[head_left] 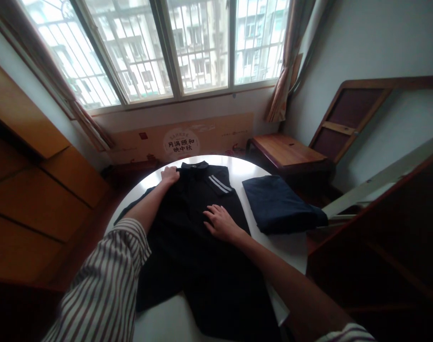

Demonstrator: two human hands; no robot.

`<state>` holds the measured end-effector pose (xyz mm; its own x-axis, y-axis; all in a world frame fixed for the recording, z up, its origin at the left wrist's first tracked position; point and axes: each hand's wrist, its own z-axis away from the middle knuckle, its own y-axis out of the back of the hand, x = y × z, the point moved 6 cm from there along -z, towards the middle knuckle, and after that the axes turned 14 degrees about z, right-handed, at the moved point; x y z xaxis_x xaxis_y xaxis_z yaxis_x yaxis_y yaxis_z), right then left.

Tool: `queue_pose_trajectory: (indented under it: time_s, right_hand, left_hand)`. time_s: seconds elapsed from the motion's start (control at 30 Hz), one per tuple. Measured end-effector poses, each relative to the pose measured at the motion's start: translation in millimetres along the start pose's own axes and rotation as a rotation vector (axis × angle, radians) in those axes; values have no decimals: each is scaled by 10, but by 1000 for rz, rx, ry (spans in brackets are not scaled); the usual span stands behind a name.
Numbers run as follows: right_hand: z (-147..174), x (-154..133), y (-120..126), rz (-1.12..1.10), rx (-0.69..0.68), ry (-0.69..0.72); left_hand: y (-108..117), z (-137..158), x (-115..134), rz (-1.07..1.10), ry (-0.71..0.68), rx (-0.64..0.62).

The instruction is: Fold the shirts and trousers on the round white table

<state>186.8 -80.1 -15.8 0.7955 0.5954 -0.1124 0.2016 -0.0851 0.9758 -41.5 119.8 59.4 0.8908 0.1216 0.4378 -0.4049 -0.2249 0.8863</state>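
A dark collared shirt (198,251) lies spread over the round white table (159,325), its collar at the far edge. Two pale stripes cross a folded-over part at its upper right, probably a sleeve. My left hand (171,175) is closed on the cloth at the left shoulder, beside the collar. Lower and to the right, my right hand (221,223) rests on the shirt's front with its fingers spread. Beyond the shirt's right edge, a folded dark blue garment (278,204) lies on the table.
Behind the table stands a wooden stool or bench (287,149), with a wooden frame (359,111) leaning by the wall. Orange-brown cabinets (34,204) line the left side. A barred window (202,47) with tied curtains (278,95) is ahead, above a printed banner (216,126).
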Motion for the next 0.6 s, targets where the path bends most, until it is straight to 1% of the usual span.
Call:
queue_pose_trajectory:
  time_s: [0.1,0.2,0.23,0.27,0.3,0.37,0.4,0.43,0.47,0.53,0.57,0.6]
  right_hand:
    - [-19,15,30,-10,0,2]
    - [-6,9,48,-10,-14,3]
    - [2,7,49,-11,-20,5]
    - [8,6,47,-14,-25,7]
    - [12,9,46,-17,-28,8]
    - [9,17,50,-19,-39,10]
    - [6,17,63,-15,-49,13]
    - [6,9,89,-9,-60,16]
    - [18,-8,132,1,-76,19]
    - [103,-92,259,29,-127,37]
    - [191,-156,334,43,-164,48]
    - [314,-233,408,51,-208,63]
  left_hand:
    - [293,-122,-230,13,123,119]
    - [574,-111,-471,10,217,200]
    - [637,-62,-521,7,222,215]
    - [680,16,-543,7,197,225]
    - [699,131,-530,19,132,227]
    - [670,497,-424,81,-96,185]
    - [628,761,-348,130,-246,132]
    - [573,1074,-287,181,-377,52]
    - [509,1417,-257,210,-467,-49]
    - [388,2145,-277,223,-580,-280]
    - [363,2492,-326,210,-612,-354]
    - [368,2806,-392,194,-638,-388]
